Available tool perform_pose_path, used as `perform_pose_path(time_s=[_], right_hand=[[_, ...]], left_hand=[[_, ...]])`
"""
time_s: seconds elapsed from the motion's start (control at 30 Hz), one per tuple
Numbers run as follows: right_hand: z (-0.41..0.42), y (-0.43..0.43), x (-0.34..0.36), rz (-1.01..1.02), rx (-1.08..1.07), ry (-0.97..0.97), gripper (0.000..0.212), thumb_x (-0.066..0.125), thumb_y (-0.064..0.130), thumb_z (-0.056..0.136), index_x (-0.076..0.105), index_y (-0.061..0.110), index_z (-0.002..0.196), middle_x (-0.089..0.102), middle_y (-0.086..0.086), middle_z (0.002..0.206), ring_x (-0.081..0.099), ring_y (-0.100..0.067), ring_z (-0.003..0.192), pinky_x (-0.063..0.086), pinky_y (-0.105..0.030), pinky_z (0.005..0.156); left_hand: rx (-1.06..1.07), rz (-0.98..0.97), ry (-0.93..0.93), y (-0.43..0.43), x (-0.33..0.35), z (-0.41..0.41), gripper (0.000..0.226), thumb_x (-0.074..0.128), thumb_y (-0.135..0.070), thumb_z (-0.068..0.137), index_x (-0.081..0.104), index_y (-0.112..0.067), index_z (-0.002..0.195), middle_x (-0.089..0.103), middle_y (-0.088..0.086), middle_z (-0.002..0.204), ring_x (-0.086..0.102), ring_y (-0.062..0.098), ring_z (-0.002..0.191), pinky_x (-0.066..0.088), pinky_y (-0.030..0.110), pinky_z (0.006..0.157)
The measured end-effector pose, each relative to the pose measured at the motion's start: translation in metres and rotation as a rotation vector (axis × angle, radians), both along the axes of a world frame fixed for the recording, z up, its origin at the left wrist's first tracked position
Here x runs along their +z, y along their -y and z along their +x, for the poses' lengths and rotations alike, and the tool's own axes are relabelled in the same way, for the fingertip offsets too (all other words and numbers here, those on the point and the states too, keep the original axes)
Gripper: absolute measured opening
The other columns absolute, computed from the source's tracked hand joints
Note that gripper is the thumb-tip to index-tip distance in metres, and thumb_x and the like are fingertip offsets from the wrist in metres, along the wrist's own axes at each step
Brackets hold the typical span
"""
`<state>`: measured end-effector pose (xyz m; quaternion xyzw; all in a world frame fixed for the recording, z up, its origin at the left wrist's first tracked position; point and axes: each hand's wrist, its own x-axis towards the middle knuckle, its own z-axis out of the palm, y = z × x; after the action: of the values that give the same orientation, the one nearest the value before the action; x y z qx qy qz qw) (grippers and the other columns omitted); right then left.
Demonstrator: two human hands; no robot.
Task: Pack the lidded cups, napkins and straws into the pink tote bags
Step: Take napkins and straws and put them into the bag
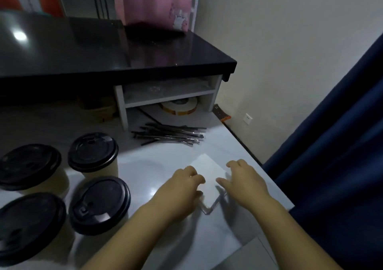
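Takeaway drinks shop, likely. Pale grey desk (145,162) holds kraft paper cups with black lids (93,151), wrapped black straws (170,135); label roll (179,107) under raised glossy black shelf (103,47).

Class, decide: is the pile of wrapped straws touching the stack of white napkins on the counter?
Apart. The head view shows a strip of bare counter between the straws and the napkins.
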<state>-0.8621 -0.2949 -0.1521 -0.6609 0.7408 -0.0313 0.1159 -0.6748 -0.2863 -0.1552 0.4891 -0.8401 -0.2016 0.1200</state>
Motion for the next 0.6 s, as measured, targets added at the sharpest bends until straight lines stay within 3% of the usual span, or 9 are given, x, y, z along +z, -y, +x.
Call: perform_pose_path(time_s=[0.13,0.27,0.37,0.6], right_hand=[[-0.017,0.029,-0.018,0.097,0.102,0.088,0.054,0.056,0.052,0.087,0.046,0.019,0.128,0.046,0.0,0.126,0.049,-0.021,0.111,0.046,-0.034,0.084],[-0.025,0.05,-0.023,0.119,0.172,0.247,0.043,0.07,0.046,0.077,0.06,0.021,0.111,0.055,0.003,0.1,0.056,-0.014,0.086,0.045,-0.028,0.069],[-0.03,0.06,-0.024,0.062,0.176,0.358,0.035,0.076,0.037,0.074,0.062,0.024,0.103,0.055,0.01,0.082,0.054,-0.009,0.073,0.045,-0.026,0.063],[-0.04,0.07,-0.027,0.048,0.226,0.422,0.014,0.069,0.036,0.08,0.062,0.029,0.091,0.059,0.013,0.08,0.059,-0.012,0.078,0.053,-0.033,0.072]], left_hand=[[0.212,0.071,0.012,0.013,-0.024,-0.013,0.046,0.05,-0.035,0.089,0.037,-0.028,0.133,0.026,0.0,0.141,0.026,0.025,0.125,0.032,0.031,0.099],[0.346,0.134,0.071,0.017,-0.032,-0.019,0.049,0.055,-0.04,0.083,0.038,-0.026,0.128,0.036,0.001,0.132,0.033,0.027,0.118,0.03,0.035,0.093],[0.429,0.147,0.006,0.013,-0.035,-0.024,0.055,0.058,-0.045,0.08,0.036,-0.029,0.129,0.039,-0.002,0.126,0.033,0.024,0.114,0.028,0.033,0.089],[0.588,0.08,-0.084,0.008,-0.039,-0.028,0.064,0.059,-0.054,0.078,0.037,-0.028,0.132,0.043,-0.005,0.126,0.038,0.021,0.113,0.032,0.034,0.094]])
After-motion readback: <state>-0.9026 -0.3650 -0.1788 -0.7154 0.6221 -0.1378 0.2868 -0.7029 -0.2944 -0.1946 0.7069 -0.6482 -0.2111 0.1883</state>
